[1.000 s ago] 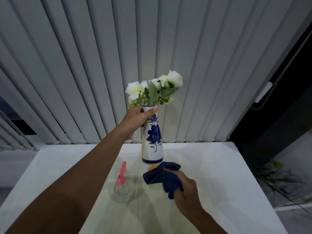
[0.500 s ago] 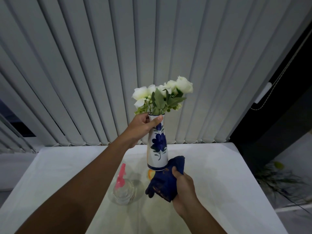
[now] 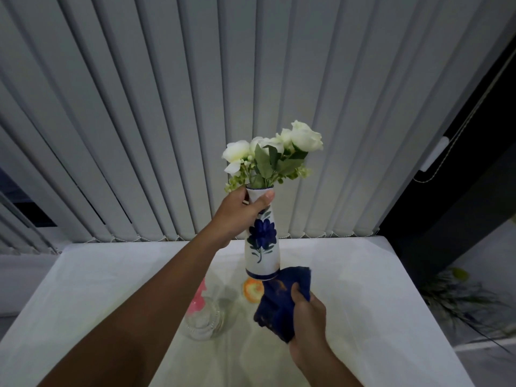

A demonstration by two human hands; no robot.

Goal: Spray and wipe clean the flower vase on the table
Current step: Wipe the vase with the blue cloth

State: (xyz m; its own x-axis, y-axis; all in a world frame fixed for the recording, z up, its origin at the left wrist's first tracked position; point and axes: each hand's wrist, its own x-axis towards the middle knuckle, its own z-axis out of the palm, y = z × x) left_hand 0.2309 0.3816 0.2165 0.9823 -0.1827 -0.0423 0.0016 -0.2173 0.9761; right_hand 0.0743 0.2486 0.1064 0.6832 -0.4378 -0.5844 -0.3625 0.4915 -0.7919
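Observation:
A white ceramic vase [image 3: 262,247] with a blue painted flower holds white roses [image 3: 272,152]. It is lifted off the table, slightly tilted. My left hand [image 3: 240,213] grips its neck just under the rim. My right hand [image 3: 308,317] clutches a dark blue cloth [image 3: 280,300], whose upper edge touches the lower right side of the vase base. A clear spray bottle with a pink nozzle [image 3: 202,311] stands on the table, left of the cloth and partly behind my left forearm.
The white table [image 3: 363,275] runs back to grey vertical blinds [image 3: 167,121]. A small orange and white round object [image 3: 252,289] lies under the vase. Green plant stems [image 3: 460,297] lie on the floor past the table's right edge.
The vase has shifted a little to the right. My right hand has brought the cloth up from below the vase to press against its base on the right side.

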